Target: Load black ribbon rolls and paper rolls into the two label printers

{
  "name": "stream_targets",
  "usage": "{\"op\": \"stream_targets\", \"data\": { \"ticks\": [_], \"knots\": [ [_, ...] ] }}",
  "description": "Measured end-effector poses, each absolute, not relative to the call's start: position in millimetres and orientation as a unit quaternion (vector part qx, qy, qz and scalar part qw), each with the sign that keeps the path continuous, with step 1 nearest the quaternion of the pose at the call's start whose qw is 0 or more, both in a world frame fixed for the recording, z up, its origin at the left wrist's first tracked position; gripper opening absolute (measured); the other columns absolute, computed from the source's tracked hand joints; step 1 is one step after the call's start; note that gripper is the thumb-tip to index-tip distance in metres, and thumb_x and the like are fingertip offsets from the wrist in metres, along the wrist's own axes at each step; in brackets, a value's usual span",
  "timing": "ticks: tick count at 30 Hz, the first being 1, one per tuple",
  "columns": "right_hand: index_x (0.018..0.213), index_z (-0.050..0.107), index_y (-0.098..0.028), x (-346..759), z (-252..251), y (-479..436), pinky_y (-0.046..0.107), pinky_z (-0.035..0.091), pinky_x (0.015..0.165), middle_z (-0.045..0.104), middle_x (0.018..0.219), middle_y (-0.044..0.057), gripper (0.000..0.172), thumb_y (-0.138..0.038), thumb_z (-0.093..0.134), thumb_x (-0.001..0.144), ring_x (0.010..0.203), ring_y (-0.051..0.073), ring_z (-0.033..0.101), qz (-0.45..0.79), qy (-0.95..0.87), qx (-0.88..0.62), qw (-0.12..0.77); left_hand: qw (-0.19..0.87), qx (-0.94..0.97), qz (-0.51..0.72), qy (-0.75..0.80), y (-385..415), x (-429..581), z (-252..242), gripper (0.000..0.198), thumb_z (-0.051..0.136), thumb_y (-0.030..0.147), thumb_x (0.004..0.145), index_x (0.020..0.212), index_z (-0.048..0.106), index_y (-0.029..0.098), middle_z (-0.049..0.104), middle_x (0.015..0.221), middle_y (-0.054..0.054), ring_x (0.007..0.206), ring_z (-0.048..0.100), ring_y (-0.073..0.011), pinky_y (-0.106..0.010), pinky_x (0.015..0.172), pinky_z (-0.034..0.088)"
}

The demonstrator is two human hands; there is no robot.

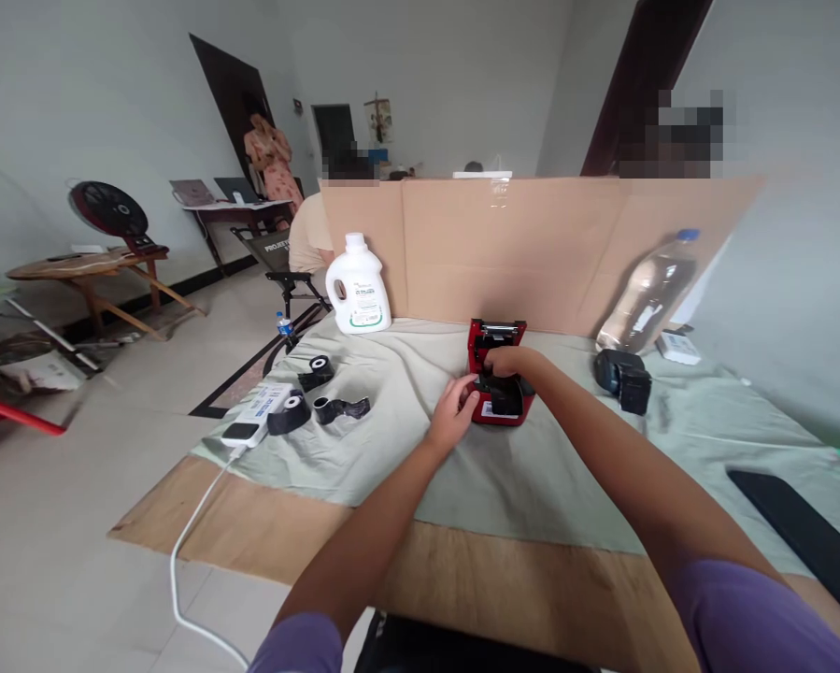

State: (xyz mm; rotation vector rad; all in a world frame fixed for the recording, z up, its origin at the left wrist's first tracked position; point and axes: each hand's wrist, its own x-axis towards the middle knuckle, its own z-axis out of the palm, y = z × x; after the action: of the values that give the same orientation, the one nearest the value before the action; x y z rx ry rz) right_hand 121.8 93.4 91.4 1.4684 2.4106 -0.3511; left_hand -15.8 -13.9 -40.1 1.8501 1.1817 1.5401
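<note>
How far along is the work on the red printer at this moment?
Done: the red printer sits on the cloth with its lid open. In hand: the left hand grips its side while the right hand reaches into the open bay; what lies inside is hidden. Left: the lid is not yet closed, and three black rolls lie apart on the cloth.

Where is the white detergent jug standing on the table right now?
In the head view, the white detergent jug stands upright at the back-left corner of the green cloth. It is in front of the left end of the cardboard screen, left of the red printer.
</note>
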Motion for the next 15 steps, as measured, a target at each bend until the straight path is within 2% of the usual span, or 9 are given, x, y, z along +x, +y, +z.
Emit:
{"op": "stream_targets", "data": {
  "ticks": [4, 7, 9, 12, 15],
  "knots": [
    [0.096, 0.075, -0.011, 130.4, 94.8, 89.0, 0.033, 0.052, 0.074, 0.075, 0.100, 0.016, 0.024, -0.006, 0.063, 0.075, 0.086, 0.028, 0.070, -0.124, 0.833, 0.526, 0.121, 0.235, 0.677, 0.554, 0.425, -15.5, -17.6, -40.4, 0.039, 0.047, 0.037, 0.100, 0.135, 0.057, 0.024, 0.059, 0.105, -0.007, 0.097, 0.058, -0.0193, -0.036, 0.094, 0.049],
    [0.121, 0.065, -0.014, 146.0, 103.5, 76.6, 0.029, 0.052, 0.078, 0.071, 0.117, 0.013, 0.034, -0.016, 0.054, 0.089, 0.094, 0.023, 0.069, -0.129, 0.834, 0.532, 0.064, 0.249, 0.674, 0.560, 0.413, -16.7, -17.5, -39.8, 0.038, 0.045, 0.037, 0.100, 0.134, 0.057, 0.024, 0.060, 0.110, -0.007, 0.101, 0.059, -0.0201, -0.037, 0.097, 0.048],
    [0.130, 0.059, -0.018, 152.1, 109.5, 62.7, 0.028, 0.052, 0.082, 0.068, 0.126, 0.010, 0.037, -0.023, 0.046, 0.096, 0.100, 0.021, 0.068, -0.142, 0.838, 0.527, -0.017, 0.260, 0.669, 0.578, 0.388, -16.7, -19.4, -36.4, 0.035, 0.045, 0.036, 0.099, 0.128, 0.061, 0.023, 0.061, 0.110, -0.008, 0.103, 0.060, -0.0209, -0.037, 0.096, 0.048],
    [0.123, 0.064, -0.019, 145.1, 112.9, 40.7, 0.033, 0.050, 0.091, 0.070, 0.123, 0.009, 0.032, -0.027, 0.049, 0.096, 0.107, 0.023, 0.066, -0.169, 0.843, 0.481, -0.174, 0.257, 0.626, 0.637, 0.370, -15.6, -32.2, -23.9, 0.032, 0.045, 0.037, 0.099, 0.118, 0.065, 0.021, 0.062, 0.105, -0.008, 0.101, 0.060, -0.0210, -0.035, 0.092, 0.049],
    [0.117, 0.069, -0.019, 123.5, 107.7, 24.8, 0.039, 0.047, 0.100, 0.071, 0.122, 0.010, 0.028, -0.024, 0.055, 0.093, 0.113, 0.026, 0.064, -0.190, 0.854, 0.420, -0.242, 0.221, 0.527, 0.710, 0.412, -14.7, -58.7, -5.3, 0.034, 0.041, 0.043, 0.101, 0.113, 0.064, 0.021, 0.061, 0.094, -0.006, 0.082, 0.059, -0.0168, -0.030, 0.078, 0.050]
  ]
}}
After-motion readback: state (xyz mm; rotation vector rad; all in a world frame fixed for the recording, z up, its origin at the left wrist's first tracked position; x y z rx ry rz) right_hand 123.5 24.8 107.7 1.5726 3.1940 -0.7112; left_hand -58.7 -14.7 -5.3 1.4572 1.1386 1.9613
